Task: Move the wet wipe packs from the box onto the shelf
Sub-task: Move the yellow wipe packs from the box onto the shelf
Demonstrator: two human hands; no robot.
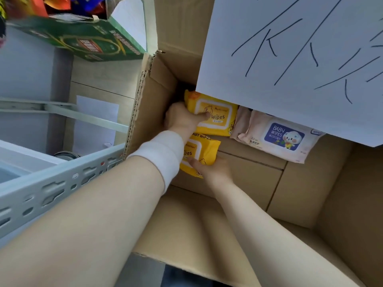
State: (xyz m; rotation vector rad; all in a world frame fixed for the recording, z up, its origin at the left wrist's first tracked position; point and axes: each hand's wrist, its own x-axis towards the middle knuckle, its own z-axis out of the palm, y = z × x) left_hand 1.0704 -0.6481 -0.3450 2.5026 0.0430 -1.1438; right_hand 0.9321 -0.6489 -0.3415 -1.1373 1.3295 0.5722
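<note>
Inside the open cardboard box [310,199], the upper yellow wipes pack [215,114] is gripped by the left hand [182,119], thumb pressed across its label. The lower yellow wipes pack [199,154] is clasped at its edge by the right hand [211,168]. A pale pink baby wipes pack [279,137] lies just beside them, partly covered by a white handwritten sheet [300,59]. A grey metal shelf rail [51,189] is seen at the left.
</note>
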